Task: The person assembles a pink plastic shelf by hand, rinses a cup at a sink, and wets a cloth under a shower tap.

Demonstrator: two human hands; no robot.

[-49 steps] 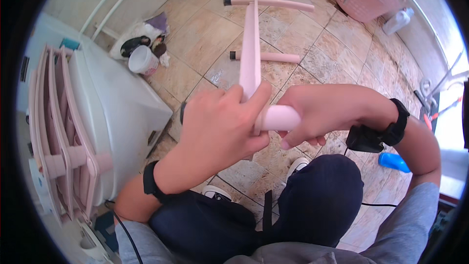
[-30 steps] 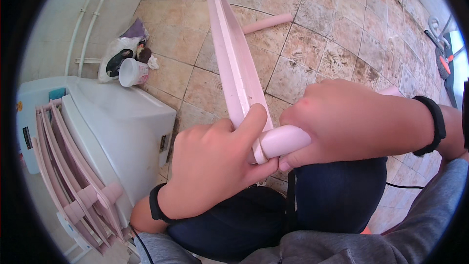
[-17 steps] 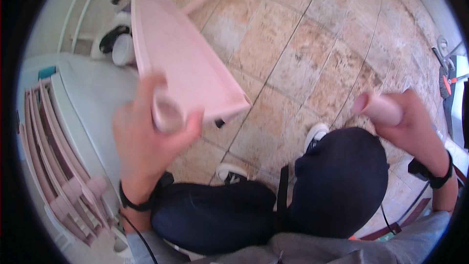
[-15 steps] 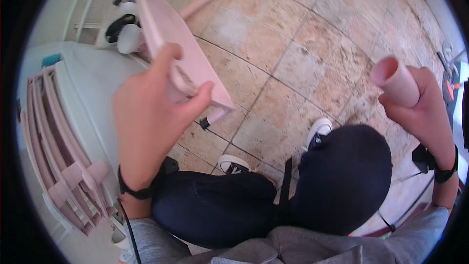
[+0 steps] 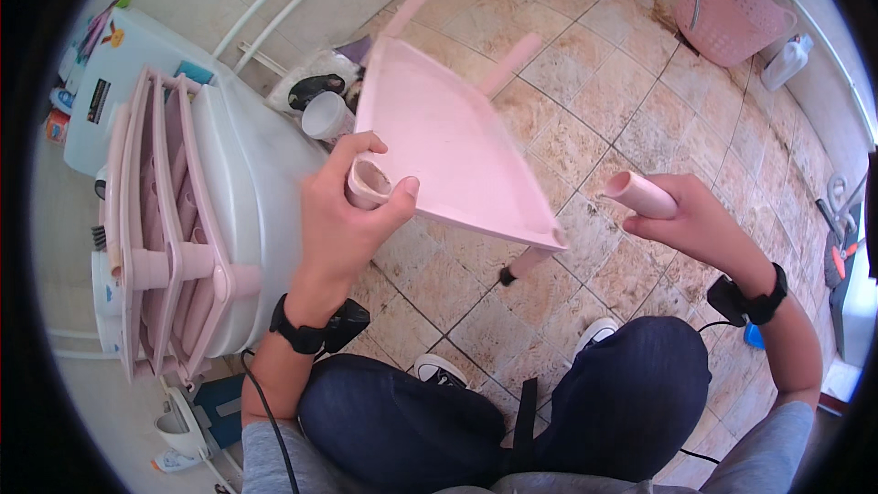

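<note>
Left hand (image 5: 343,220) is wrapped around the corner socket of a pink tray (image 5: 448,142), holding it tilted up over the tiled floor (image 5: 631,82). Right hand (image 5: 700,224) is closed around a loose pink tube (image 5: 640,195), well apart from the tray. Just left of the left hand there's a white tub (image 5: 251,192) with more pink trays (image 5: 169,238) stacked on edge. Pink basket (image 5: 727,5) sits way beyond the right hand.

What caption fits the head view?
Left hand holds pink shelf tray by its corner socket; right hand holds loose pink tube.
</note>
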